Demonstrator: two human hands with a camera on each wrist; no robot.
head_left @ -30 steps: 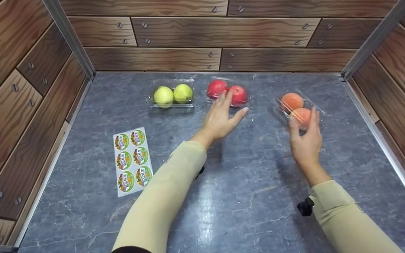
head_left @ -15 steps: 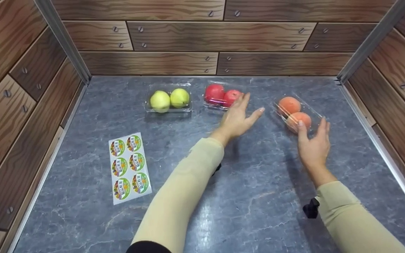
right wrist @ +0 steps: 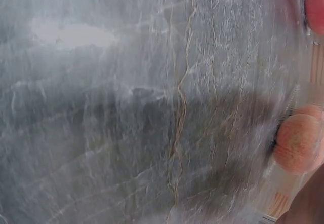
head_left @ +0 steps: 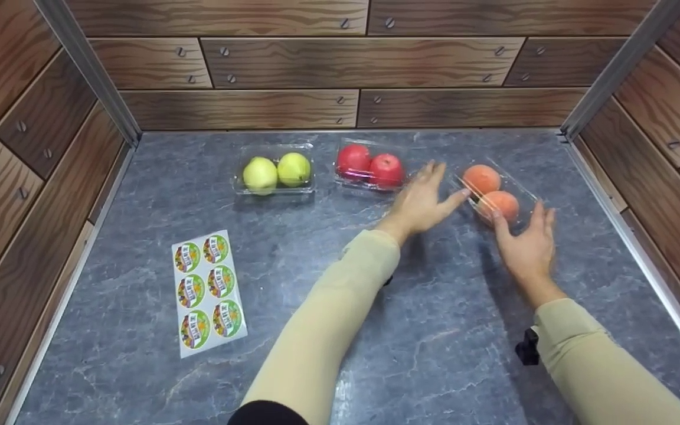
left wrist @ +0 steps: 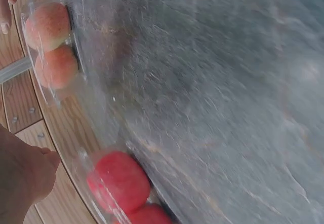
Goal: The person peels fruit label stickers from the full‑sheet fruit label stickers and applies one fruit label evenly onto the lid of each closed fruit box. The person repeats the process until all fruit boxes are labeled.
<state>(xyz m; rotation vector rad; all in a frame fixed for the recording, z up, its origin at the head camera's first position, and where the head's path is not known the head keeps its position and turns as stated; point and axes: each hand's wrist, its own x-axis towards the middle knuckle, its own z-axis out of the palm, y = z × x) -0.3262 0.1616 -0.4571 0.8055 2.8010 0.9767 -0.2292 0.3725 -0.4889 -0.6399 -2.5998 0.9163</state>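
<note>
- Closest in the head view, a black band [head_left: 266, 413] circles the left sleeve [head_left: 322, 324], which is pale; the right sleeve [head_left: 602, 363] matches, with a small black device [head_left: 528, 347] at its wrist.
- Bare grey marbled table [head_left: 434, 330] lies between and around the arms.
- To the person's left lies a white sheet [head_left: 205, 290] with six round stickers [head_left: 220, 281] in two columns.
- The right hand [head_left: 527, 248] is at the near end of the peach box [head_left: 514, 186], its thumb and fingers set wide apart by the near corners; whether they touch the plastic, I cannot tell.
- The left hand [head_left: 419, 203] reaches between that box and the red box, fingers extended and thumb spread wide, the thumb tip near the peach box's left corner; contact is unclear.
- The peach box, clear and set at a slant, holds two orange-pink fruits [head_left: 498, 206].
- Farther back, the red box [head_left: 369, 188] holds two red fruits [head_left: 386, 170].
- Left of it, the green box [head_left: 293, 190] holds two yellow-green fruits [head_left: 294, 169].
- Behind rises a wood-patterned wall [head_left: 293, 62].
</note>
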